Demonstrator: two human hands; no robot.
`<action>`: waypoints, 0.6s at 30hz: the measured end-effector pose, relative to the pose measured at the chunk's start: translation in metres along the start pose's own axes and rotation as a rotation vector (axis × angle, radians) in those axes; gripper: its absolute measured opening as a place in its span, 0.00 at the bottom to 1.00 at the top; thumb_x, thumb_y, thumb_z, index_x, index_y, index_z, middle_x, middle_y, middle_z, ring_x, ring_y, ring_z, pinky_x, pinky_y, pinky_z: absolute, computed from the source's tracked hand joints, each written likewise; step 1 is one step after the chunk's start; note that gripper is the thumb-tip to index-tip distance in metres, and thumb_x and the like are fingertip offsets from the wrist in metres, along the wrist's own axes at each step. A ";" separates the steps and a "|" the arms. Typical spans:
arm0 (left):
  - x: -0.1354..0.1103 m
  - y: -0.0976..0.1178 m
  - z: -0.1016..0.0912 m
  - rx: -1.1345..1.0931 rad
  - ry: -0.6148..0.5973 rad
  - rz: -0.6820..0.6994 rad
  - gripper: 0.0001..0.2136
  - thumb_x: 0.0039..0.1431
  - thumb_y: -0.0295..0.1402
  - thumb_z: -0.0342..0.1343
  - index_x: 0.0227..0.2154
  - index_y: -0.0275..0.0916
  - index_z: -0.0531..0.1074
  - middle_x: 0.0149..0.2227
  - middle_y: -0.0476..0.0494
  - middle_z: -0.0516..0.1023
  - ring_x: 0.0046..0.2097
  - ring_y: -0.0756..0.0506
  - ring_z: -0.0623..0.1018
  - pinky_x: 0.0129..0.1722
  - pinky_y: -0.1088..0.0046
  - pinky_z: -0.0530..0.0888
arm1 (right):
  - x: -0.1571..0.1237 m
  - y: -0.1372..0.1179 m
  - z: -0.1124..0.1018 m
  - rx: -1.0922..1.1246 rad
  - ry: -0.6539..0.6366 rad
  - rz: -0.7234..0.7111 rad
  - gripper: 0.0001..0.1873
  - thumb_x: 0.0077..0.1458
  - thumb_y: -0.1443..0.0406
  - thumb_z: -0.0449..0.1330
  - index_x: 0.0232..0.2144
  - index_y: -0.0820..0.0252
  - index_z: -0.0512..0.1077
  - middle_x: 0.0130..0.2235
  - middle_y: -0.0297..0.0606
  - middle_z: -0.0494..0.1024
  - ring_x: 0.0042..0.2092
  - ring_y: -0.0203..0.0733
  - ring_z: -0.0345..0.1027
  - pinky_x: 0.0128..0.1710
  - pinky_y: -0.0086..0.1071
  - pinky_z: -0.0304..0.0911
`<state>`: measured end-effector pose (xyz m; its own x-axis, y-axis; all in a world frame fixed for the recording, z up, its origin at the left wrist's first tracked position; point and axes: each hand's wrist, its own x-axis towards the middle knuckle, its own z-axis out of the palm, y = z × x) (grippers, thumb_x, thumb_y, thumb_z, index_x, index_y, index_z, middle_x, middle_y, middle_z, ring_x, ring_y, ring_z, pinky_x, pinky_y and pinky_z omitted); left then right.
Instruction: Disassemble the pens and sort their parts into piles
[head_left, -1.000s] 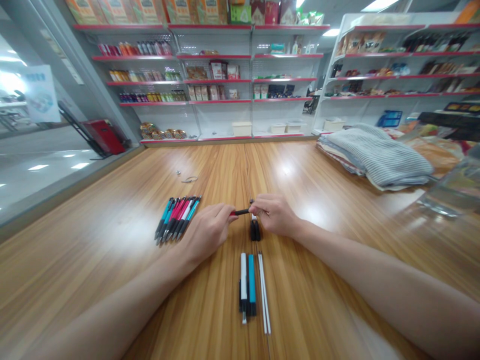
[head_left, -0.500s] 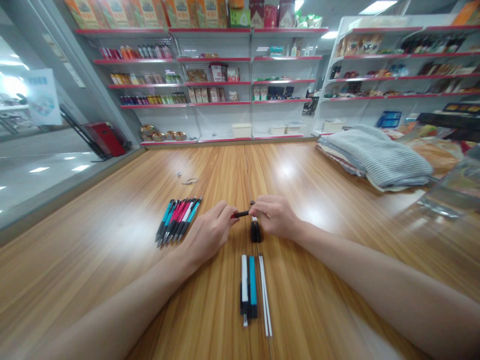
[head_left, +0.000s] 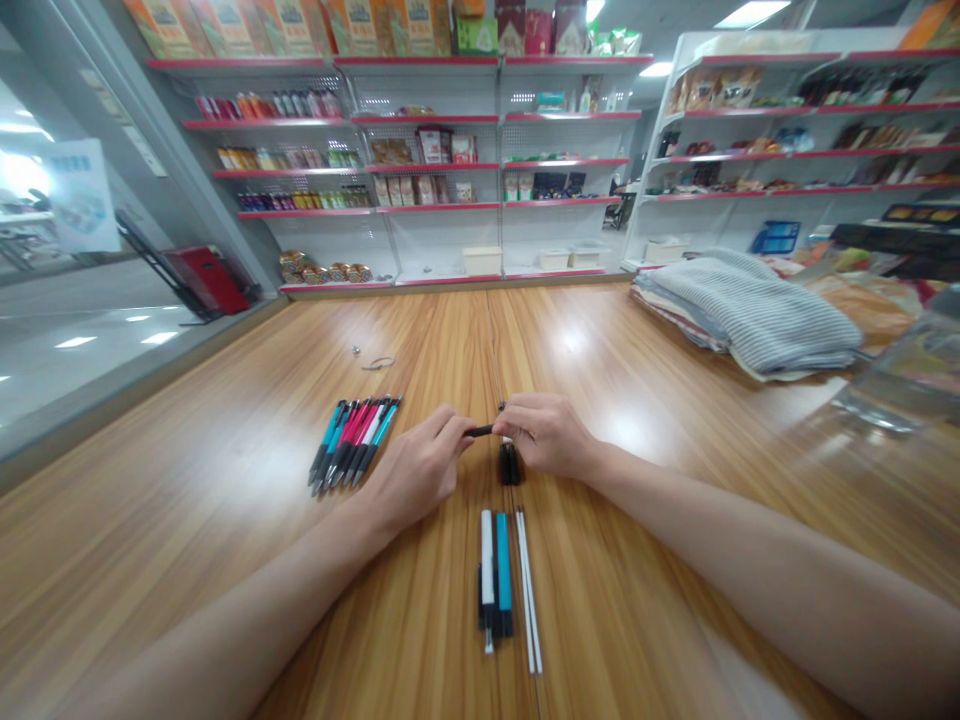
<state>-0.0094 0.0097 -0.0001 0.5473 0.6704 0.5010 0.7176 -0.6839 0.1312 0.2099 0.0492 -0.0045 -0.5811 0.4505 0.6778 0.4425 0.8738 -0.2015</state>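
Pinching one end of a black pen section [head_left: 481,431] between thumb and forefinger of left hand [head_left: 424,460]. Clasping the other end with curled fingers of right hand [head_left: 544,432]. Held crosswise from hand to hand, with only the middle in sight and both ends hidden by fingers.

Just below the grip, partly behind the right hand: two black pen grip sleeves [head_left: 509,467], side by side. Touching the hand or not, cannot tell.

Nearer the body than the grip: white pen barrel [head_left: 487,560] with metal push button at near end; just beside it, blue pen barrel [head_left: 503,565] with black near end. Right of those: two thin white pen refills [head_left: 529,600], dark tips toward the grip.

Left of the grip, near the left wrist: slanted row of click ballpoint pens [head_left: 354,445], blue, pinkish-red and white, black rubber grips, tips toward the body. Beyond that row: thin grey loop [head_left: 379,363] and tiny metallic bit [head_left: 356,350], near each other.

Well right of the grip, farther out: folded striped towel [head_left: 761,310] atop a cloth stack; near it, clear container [head_left: 896,385]. Under the grip: wood-grain table [head_left: 637,580]. Far beyond: stocked shelves [head_left: 435,163], red-edged.
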 end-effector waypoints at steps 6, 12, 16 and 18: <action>-0.001 -0.003 0.002 -0.001 -0.005 0.023 0.10 0.65 0.30 0.46 0.48 0.37 0.65 0.39 0.42 0.73 0.42 0.45 0.74 0.42 0.69 0.72 | 0.000 0.002 0.000 0.016 0.014 0.000 0.11 0.60 0.69 0.52 0.29 0.61 0.73 0.28 0.37 0.72 0.31 0.35 0.64 0.31 0.28 0.55; -0.001 -0.001 0.001 -0.029 0.000 -0.005 0.09 0.66 0.31 0.45 0.45 0.38 0.67 0.39 0.42 0.72 0.40 0.47 0.74 0.41 0.70 0.72 | -0.002 0.006 0.001 0.013 0.014 0.001 0.10 0.59 0.70 0.53 0.29 0.61 0.73 0.28 0.36 0.71 0.31 0.35 0.64 0.31 0.29 0.55; -0.001 -0.003 0.000 0.013 -0.006 0.028 0.11 0.66 0.29 0.43 0.46 0.38 0.68 0.37 0.42 0.73 0.40 0.46 0.74 0.40 0.69 0.72 | -0.002 0.005 0.001 0.034 0.021 -0.004 0.10 0.59 0.69 0.53 0.30 0.61 0.73 0.28 0.36 0.72 0.31 0.35 0.64 0.31 0.28 0.56; -0.001 -0.003 0.001 0.015 0.018 0.026 0.12 0.66 0.30 0.45 0.50 0.38 0.66 0.39 0.41 0.74 0.42 0.45 0.74 0.43 0.68 0.72 | -0.001 0.005 0.001 0.037 0.029 -0.007 0.10 0.60 0.69 0.53 0.30 0.61 0.73 0.28 0.36 0.71 0.31 0.35 0.64 0.31 0.28 0.56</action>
<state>-0.0115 0.0111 -0.0014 0.5583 0.6469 0.5194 0.7095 -0.6968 0.1051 0.2123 0.0534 -0.0071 -0.5639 0.4398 0.6990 0.4131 0.8831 -0.2224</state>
